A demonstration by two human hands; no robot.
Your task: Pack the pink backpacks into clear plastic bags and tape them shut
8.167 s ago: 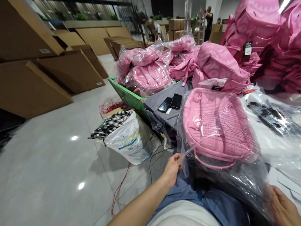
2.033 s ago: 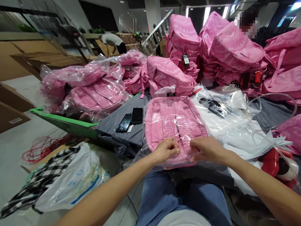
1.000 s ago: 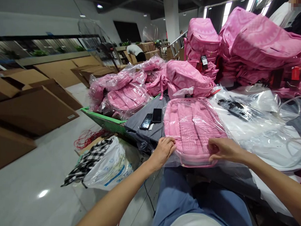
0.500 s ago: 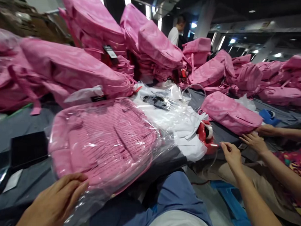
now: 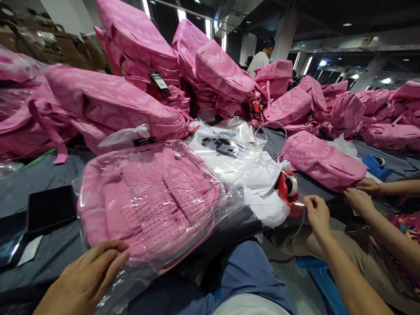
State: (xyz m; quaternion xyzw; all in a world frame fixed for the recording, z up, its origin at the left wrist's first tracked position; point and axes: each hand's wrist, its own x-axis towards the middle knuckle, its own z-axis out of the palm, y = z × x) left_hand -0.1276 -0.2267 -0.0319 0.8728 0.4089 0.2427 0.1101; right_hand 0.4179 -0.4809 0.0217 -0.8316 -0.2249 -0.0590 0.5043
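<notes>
A pink backpack (image 5: 139, 196) lies flat in a clear plastic bag (image 5: 225, 208) in front of me. My left hand (image 5: 89, 272) is closed on the bag's near left edge, thumb against fingers. To the right of the bag, a red tape dispenser (image 5: 285, 197) with a pale roll stands at the table's edge. My right hand (image 5: 318, 218) is beside its cutting end, thumb and forefinger pinched at what looks like the end of the clear tape; the strip itself is hard to see.
Pink backpacks (image 5: 112, 99) are piled along the back. White plastic bags (image 5: 264, 191) lie in the middle. A black tablet-like slab (image 5: 51, 209) rests at left. At right, a co-worker's hands (image 5: 360, 199) touch another pink backpack (image 5: 323, 159), near a blue tape dispenser (image 5: 377, 167).
The view has shifted slightly, so things at left appear further right. My right hand has come a little closer to the red dispenser. My left hand stays on the bag's edge.
</notes>
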